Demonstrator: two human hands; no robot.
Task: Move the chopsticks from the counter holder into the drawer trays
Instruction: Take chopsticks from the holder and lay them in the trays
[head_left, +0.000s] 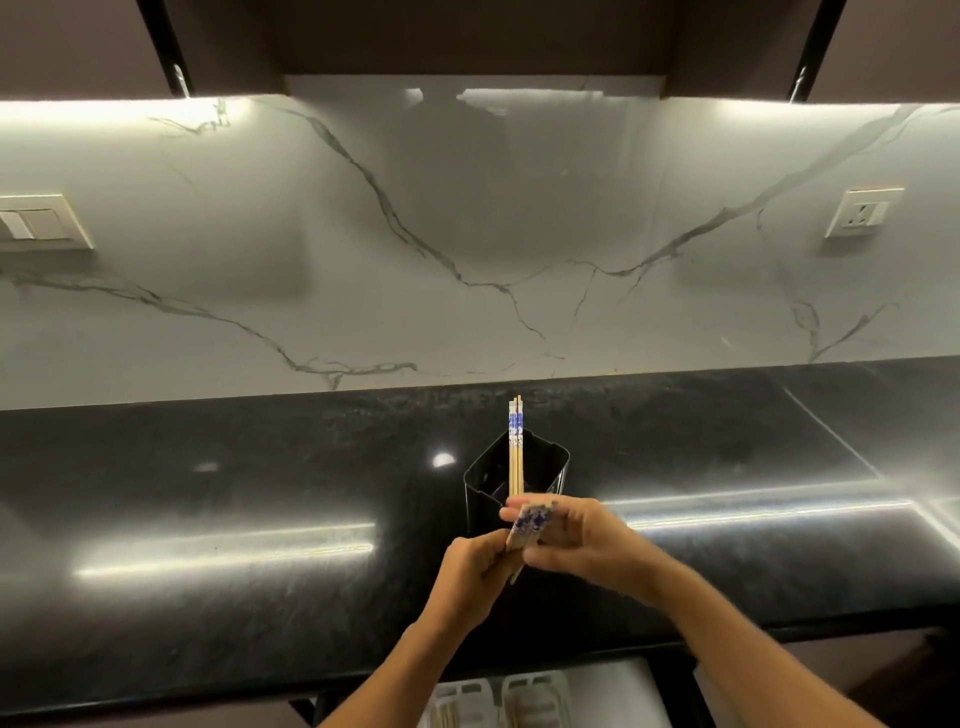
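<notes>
Pale wooden chopsticks with blue-and-white patterned tops are gathered in a small bundle, held in the air between both hands just in front of the holder and above the counter's near half. The bundle leans, patterned ends up and to the right, bare tips down and to the left. The left hand grips the lower plain shafts, fingers curled tight round them. The right hand closes over the patterned ends from the right, its fingers bent across them with the fingertips showing just past the bundle on the left; motion blur hides the thumb.

Directly behind the hands stands the black square-mouthed plastic holder, upright on the counter. A few more chopsticks of the same kind stand in it, close together and nearly vertical, with their patterned tops rising above the rim.

The glossy black stone counter runs the width of the view and reflects strips of light. Below its front edge a drawer is open, showing white plastic trays side by side, with pale sticks lying lengthwise in their compartments.

Behind the counter rises a white marble backsplash with grey veins. It carries a cream switch plate at the far left and a cream wall socket at the right. Dark upper cabinets hang above, lit from beneath.
</notes>
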